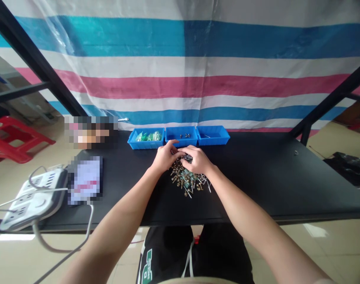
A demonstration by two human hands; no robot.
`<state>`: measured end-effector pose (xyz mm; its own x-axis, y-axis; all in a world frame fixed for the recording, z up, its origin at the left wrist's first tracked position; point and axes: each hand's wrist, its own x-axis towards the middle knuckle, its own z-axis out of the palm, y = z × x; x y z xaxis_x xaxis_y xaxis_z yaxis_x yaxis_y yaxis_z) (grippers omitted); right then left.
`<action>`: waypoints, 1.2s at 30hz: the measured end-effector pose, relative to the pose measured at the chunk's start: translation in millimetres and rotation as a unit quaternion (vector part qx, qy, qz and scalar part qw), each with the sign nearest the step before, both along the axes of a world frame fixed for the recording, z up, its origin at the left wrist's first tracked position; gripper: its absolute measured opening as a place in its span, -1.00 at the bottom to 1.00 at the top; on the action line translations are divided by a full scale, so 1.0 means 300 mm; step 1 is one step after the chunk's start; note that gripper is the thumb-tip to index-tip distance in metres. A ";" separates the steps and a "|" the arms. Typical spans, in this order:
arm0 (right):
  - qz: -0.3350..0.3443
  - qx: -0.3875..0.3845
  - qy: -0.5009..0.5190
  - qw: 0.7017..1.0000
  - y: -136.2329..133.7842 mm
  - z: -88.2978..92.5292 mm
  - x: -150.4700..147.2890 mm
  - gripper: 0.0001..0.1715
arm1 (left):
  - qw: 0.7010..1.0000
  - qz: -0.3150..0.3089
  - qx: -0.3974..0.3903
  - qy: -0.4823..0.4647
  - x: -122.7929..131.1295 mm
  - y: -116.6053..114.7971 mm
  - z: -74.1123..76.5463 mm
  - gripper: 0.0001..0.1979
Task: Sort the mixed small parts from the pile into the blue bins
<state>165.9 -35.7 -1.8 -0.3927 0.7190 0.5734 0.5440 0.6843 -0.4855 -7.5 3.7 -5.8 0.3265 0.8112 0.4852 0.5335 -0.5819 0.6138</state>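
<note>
A heap of small brassy screws and silvery pop rivets (180,179), with greenish pieces mixed in, lies on the black table. Over its far edge my left hand (165,157) bends inward, thumb and fingers drawn together. From the other side my right hand (197,159) curls in, its fingertips close to those of the left. Whatever sits between the fingertips is hidden or too small to name. Just behind the hands stand three blue bins: the left bin (147,146) holds green-and-clear plastic packets, the middle bin (170,136) a few screws, the right bin (217,138) a thin silvery piece.
On the left of the table (256,177) lie a white power strip (34,197) with cables and a blurred-out phone-like device (85,179). A small metal piece (296,152) rests at far right. Behind hangs a striped sheet (168,67) between black frame posts; a red stool (17,138) stands left.
</note>
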 end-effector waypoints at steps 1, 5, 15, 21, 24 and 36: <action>-0.001 0.000 0.001 1.000 0.000 -0.001 0.001 -0.51 | 1.000 0.004 0.000 -0.005 0.000 0.000 0.000 -0.60; -0.001 -0.021 0.003 1.000 0.000 -0.004 0.004 -0.45 | 0.999 0.025 0.008 -0.023 -0.001 -0.002 0.004 -0.62; 0.014 -0.029 0.044 0.999 -0.001 -0.007 0.001 -0.44 | 0.997 0.063 0.036 -0.035 0.001 -0.013 0.013 -0.63; 0.004 -0.009 0.022 1.000 0.005 -0.013 -0.001 -0.44 | 0.998 0.041 0.029 -0.033 0.000 -0.010 0.007 -0.63; -0.039 0.013 -0.009 0.999 0.015 -0.014 0.003 -0.41 | 0.998 0.036 0.034 -0.025 0.000 -0.002 0.001 -0.58; -0.247 -0.061 -0.167 0.953 0.046 -0.022 0.024 -0.17 | 0.996 0.005 0.033 0.077 -0.002 0.014 -0.015 -0.84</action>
<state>172.9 -21.9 -8.5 -0.1353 0.9170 0.3752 0.9232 0.2541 -0.2882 -8.0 7.9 -10.3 0.3934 0.7825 0.4825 0.6242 -0.6127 0.4847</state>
